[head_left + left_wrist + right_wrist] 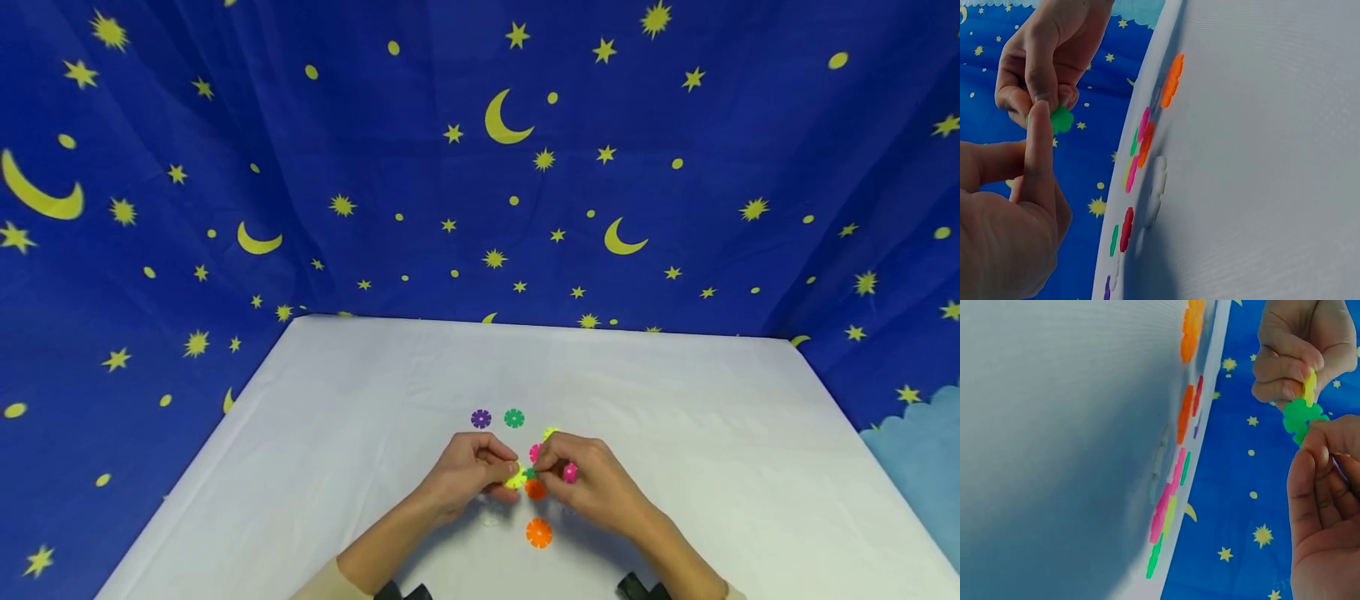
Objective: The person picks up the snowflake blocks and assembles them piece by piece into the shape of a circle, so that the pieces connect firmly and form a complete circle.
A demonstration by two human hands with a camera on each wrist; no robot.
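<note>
Between finger and thumb my left hand [471, 472] pinches a yellow notched disc [514, 477]. My right hand [592, 479] pinches a green notched disc [1302, 420] from the other side. In the right wrist view the two discs meet edge to edge, the yellow one seen nearly side-on; whether their slots are joined I cannot tell. Both hands are held above the white table, over other discs. An orange disc [536, 489] lies just below the held pair, and a pink disc [571, 472] shows beside the right hand's fingers.
On the white table [360, 417] a purple disc [481, 419] and a green disc [513, 418] lie beyond the hands. Another orange disc [539, 532] lies nearer. A white disc [1156, 190] and a red disc [1126, 229] show in the left wrist view. Blue star-patterned cloth [420, 167] surrounds the table.
</note>
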